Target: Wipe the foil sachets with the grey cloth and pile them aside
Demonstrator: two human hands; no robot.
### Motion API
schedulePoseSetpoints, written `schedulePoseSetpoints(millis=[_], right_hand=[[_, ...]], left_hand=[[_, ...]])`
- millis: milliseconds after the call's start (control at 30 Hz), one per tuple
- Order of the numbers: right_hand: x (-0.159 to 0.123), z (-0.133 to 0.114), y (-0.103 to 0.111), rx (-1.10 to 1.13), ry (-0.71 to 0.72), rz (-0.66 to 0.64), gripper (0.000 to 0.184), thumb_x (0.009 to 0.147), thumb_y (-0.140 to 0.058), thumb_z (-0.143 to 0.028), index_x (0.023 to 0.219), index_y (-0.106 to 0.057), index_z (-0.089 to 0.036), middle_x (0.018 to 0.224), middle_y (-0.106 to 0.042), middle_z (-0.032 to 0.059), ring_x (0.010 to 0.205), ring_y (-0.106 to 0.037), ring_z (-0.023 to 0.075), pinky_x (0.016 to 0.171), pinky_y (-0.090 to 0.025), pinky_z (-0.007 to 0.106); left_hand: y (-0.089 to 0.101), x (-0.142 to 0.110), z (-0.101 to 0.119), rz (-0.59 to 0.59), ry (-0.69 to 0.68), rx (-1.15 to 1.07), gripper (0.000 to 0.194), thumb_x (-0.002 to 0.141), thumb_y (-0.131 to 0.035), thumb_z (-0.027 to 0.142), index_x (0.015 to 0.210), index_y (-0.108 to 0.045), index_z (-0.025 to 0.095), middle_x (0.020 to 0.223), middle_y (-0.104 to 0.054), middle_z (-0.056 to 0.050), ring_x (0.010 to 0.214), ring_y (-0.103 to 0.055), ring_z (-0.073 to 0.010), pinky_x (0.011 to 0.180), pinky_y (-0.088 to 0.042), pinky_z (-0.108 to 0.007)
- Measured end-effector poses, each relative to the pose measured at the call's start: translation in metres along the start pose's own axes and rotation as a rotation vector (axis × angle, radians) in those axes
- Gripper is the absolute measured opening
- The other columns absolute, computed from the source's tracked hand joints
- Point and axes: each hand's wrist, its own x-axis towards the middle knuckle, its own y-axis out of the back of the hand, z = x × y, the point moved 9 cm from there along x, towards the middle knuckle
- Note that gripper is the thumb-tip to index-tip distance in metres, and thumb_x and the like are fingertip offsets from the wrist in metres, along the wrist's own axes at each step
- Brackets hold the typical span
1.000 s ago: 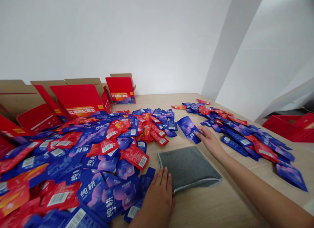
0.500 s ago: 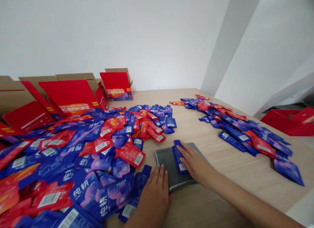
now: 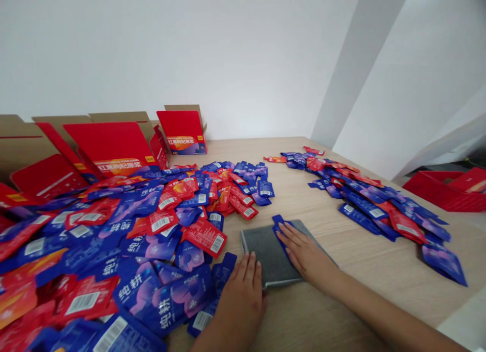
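A dark grey flat pad (image 3: 261, 246) lies on the wooden table in front of me. On it is one blue pouch (image 3: 278, 221), its spout end showing and most of the rest covered by my right hand (image 3: 304, 251). That hand lies flat over the pouch with its fingers stretched out. My left hand (image 3: 243, 291) rests, fingers extended and flat, at the pad's left edge. Partly hidden beside my left hand are blue pouches (image 3: 224, 273) at the edge of the large pile.
A big heap of red and blue pouches (image 3: 144, 246) spreads across the left. A longer row of pouches (image 3: 364, 200) runs along the right. Open red cartons (image 3: 114, 144) stand at the back left, and a red box (image 3: 436, 192) sits beyond the table at far right.
My right hand has flattened farther over the blue pouch, hiding its barcode and more of its body. My left hand stays by the pad's edge.
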Motion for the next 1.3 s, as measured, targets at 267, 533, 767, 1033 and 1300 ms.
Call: schedulePoseSetpoints(millis=[267, 533, 767, 1033, 1300], right_hand=[[-0.001, -0.005, 0.053, 0.279, -0.035, 0.23, 0.034, 0.087, -0.043, -0.017, 0.111, -0.066, -0.023, 0.134, -0.053, 0.0103, 0.124, -0.047, 0.0242, 0.103, -0.039, 0.05], [0.015, -0.061, 0.035, 0.32, 0.074, 0.052, 0.041, 0.091, -0.038, -0.018, 0.129, -0.054, -0.022, 0.14, -0.047, 0.009, 0.131, -0.039, 0.0209, 0.105, -0.038, 0.044], [0.008, -0.052, -0.005, 0.072, 0.061, -0.127, 0.043, 0.091, -0.037, -0.019, 0.133, -0.05, -0.017, 0.142, -0.044, 0.0092, 0.134, -0.035, 0.0232, 0.105, -0.038, 0.044], [-0.017, 0.011, 0.018, 0.073, -0.056, 0.105, 0.035, 0.09, -0.044, -0.025, 0.121, -0.06, -0.023, 0.134, -0.053, 0.0098, 0.123, -0.047, 0.0253, 0.099, -0.042, 0.048], [-0.016, -0.029, 0.064, 0.087, -0.023, 0.232, 0.045, 0.086, -0.042, -0.015, 0.129, -0.051, -0.022, 0.139, -0.046, 0.0118, 0.126, -0.043, 0.0268, 0.101, -0.04, 0.051]], left_hand=[[0.005, 0.001, 0.0, -0.055, 0.014, -0.044, 0.05, 0.085, -0.051, 0.025, 0.129, -0.049, 0.001, 0.138, -0.04, -0.023, 0.128, -0.038, -0.033, 0.102, -0.038, -0.044], [0.003, -0.002, 0.0, 0.048, 0.009, -0.007, 0.05, 0.083, -0.052, 0.022, 0.129, -0.049, 0.002, 0.136, -0.045, -0.023, 0.127, -0.042, -0.0322, 0.101, -0.041, -0.044], [0.0, -0.003, -0.001, 0.051, -0.012, 0.006, 0.048, 0.086, -0.051, 0.027, 0.128, -0.051, 0.002, 0.135, -0.045, -0.023, 0.126, -0.043, -0.0324, 0.1, -0.041, -0.043], [0.001, -0.001, -0.001, 0.018, -0.006, -0.006, 0.047, 0.087, -0.05, 0.028, 0.128, -0.051, 0.004, 0.136, -0.044, -0.022, 0.126, -0.042, -0.0322, 0.1, -0.041, -0.042], [0.006, -0.001, 0.001, 0.015, 0.01, -0.024, 0.047, 0.087, -0.049, 0.025, 0.128, -0.051, 0.003, 0.136, -0.044, -0.022, 0.127, -0.042, -0.0318, 0.101, -0.04, -0.043]])
